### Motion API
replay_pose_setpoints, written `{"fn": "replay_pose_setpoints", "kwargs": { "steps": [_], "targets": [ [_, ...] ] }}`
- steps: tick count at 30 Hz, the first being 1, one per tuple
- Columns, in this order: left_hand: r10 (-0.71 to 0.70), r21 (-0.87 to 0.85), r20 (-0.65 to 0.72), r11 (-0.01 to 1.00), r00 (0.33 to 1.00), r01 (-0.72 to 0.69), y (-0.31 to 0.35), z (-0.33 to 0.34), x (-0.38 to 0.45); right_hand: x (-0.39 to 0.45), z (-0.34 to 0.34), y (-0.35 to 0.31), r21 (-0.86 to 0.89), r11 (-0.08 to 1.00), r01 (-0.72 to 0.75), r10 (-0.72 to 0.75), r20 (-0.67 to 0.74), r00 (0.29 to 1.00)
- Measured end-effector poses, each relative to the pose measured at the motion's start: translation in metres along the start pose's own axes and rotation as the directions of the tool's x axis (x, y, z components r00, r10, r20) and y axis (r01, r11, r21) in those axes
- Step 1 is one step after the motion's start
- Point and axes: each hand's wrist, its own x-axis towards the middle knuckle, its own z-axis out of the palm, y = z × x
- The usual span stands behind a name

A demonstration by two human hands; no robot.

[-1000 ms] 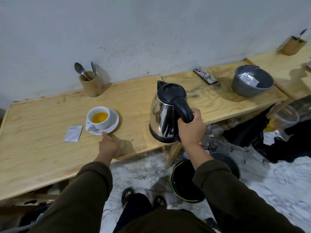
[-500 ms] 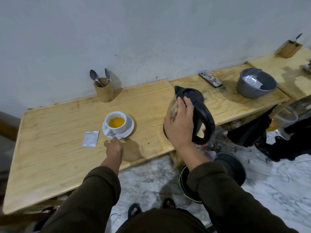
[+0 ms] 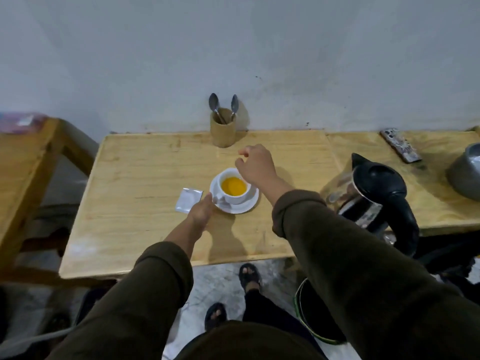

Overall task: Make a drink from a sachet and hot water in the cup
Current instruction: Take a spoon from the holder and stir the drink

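Observation:
A white cup (image 3: pixel 235 194) holding orange-yellow liquid stands on a white saucer (image 3: pixel 246 205) in the middle of the wooden table (image 3: pixel 145 188). My left hand (image 3: pixel 202 210) rests at the saucer's near-left rim, touching it. My right hand (image 3: pixel 255 166) hovers over the cup's far side, empty, with fingers apart, between the cup and a wooden holder (image 3: pixel 222 131) with two spoons (image 3: pixel 215 105). A white sachet (image 3: pixel 188 200) lies flat just left of the saucer. The steel and black kettle (image 3: pixel 374 196) stands on the table to the right, apart from both hands.
A patterned phone (image 3: pixel 400 144) and a grey bowl (image 3: pixel 465 175) lie far right. Another wooden table (image 3: pixel 23 162) stands at the left. Under the table edge are a black bucket (image 3: pixel 311 315) and my feet in sandals (image 3: pixel 249 275) on marble floor.
My right hand has let go of the kettle, which now stands on the table, and moved left over the cup. My view has shifted left. The left hand stays at the saucer.

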Motion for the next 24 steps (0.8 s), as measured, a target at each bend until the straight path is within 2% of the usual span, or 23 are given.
{"fn": "replay_pose_setpoints", "kwargs": {
  "steps": [3,5,8,10,14,18,24],
  "targets": [
    [-0.022,0.030,-0.002,0.999,1.000,0.022,0.004,-0.005,0.008,0.038,0.002,-0.009,-0.033,0.999,-0.014,0.015,0.023,1.000],
    [-0.037,0.039,0.035,0.999,0.999,0.035,0.007,-0.006,0.010,0.065,0.005,-0.011,-0.013,0.996,-0.090,0.090,0.039,0.995],
    [-0.086,0.069,0.052,0.994,0.995,0.083,0.010,-0.010,0.015,0.104,0.007,-0.008,0.235,0.934,-0.269,0.266,0.043,0.963],
    [-0.110,0.073,0.028,0.991,0.994,0.108,0.010,-0.012,0.019,0.122,0.006,-0.007,0.319,0.888,-0.331,0.326,0.071,0.943],
    [-0.127,0.019,0.012,0.992,0.992,0.127,0.008,-0.012,0.021,0.153,0.011,-0.006,0.441,0.844,-0.305,0.321,0.040,0.946],
    [-0.131,-0.048,-0.023,0.990,0.991,0.130,0.006,-0.009,0.018,0.176,0.016,-0.007,0.430,0.845,-0.318,0.339,0.029,0.940],
    [-0.127,-0.020,-0.071,0.992,0.989,0.126,0.006,-0.008,0.018,0.188,0.020,-0.005,0.478,0.824,-0.303,0.356,-0.022,0.934]
  ]
}}
